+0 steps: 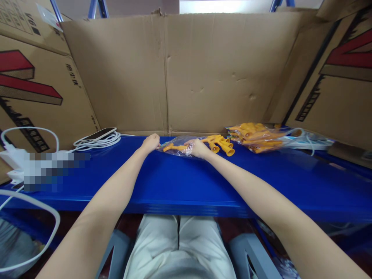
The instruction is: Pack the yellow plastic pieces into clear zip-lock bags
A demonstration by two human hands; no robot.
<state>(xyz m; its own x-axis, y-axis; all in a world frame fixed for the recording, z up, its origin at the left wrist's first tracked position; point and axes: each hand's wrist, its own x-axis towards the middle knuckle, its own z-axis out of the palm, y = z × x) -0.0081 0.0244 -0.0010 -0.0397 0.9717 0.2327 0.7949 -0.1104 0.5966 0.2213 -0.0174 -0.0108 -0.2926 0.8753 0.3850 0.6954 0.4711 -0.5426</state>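
A clear plastic bag point(180, 140) with orange plastic pieces point(176, 147) in it lies on the blue shelf point(180, 178). My left hand point(151, 142) is closed on the bag's left end. Curled over the middle of the bag is my right hand point(196, 148), with shiny plastic bunched around its fingers; whether it also grips an orange piece is hidden. Just right of this hand lie several loose orange pieces with flared, horn-like ends point(222, 144).
Another clear bag of orange pieces point(255, 136) rests farther right, beside a pale flat packet point(308, 143). At left are a phone point(100, 134), a coiled white cable point(109, 140) and white plugs point(17, 157). Cardboard point(221, 73) walls the back, with boxes point(37, 89) at the sides.
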